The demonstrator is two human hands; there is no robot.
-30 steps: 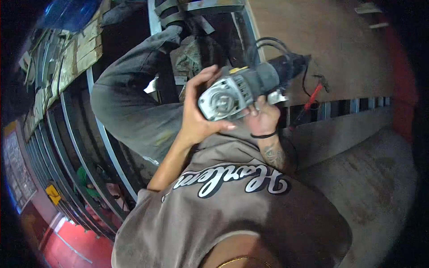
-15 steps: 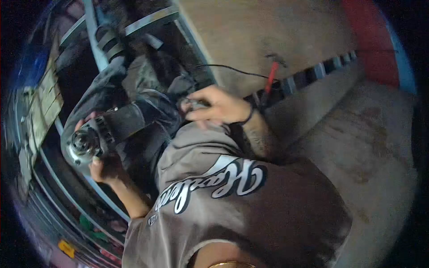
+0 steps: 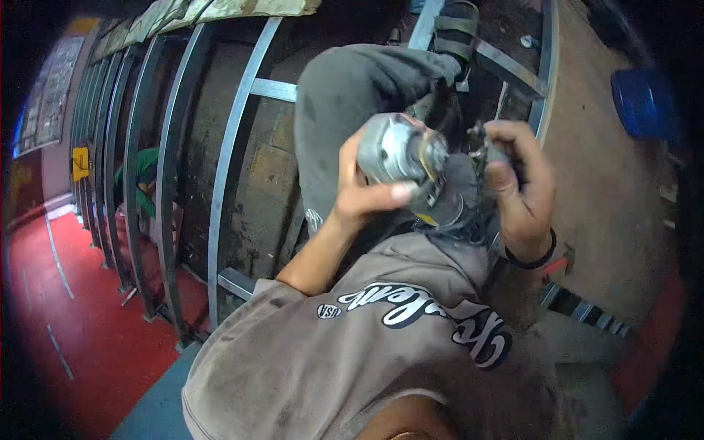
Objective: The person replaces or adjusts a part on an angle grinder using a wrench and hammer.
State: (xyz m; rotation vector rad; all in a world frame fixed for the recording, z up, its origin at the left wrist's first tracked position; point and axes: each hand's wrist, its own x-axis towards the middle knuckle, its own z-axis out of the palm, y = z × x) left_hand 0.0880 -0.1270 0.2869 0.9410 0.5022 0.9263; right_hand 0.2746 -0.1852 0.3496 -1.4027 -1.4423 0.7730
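My left hand (image 3: 359,180) is wrapped round the metal gear head of an angle grinder (image 3: 392,152), thumb along its near side. The grinder's bare spindle (image 3: 438,152) points toward my right hand. Its dark body runs down into my lap and is partly hidden by clothing. My right hand (image 3: 522,192) is closed, fingers curled round small metal parts (image 3: 480,147) beside the spindle, apart from it. Blur keeps me from telling exactly what these parts are.
Metal framing studs (image 3: 227,169) stand at the left, with a person in green (image 3: 147,180) behind them. My sandalled foot (image 3: 456,37) rests by the frame. A wooden board (image 3: 587,147), a blue container (image 3: 645,103), a red tool (image 3: 555,265) and a striped strip (image 3: 583,312) lie right.
My view has swung left, bringing the red floor and the person in green into sight. The grinder and my right hand are now closer together, with the metal parts near the spindle.
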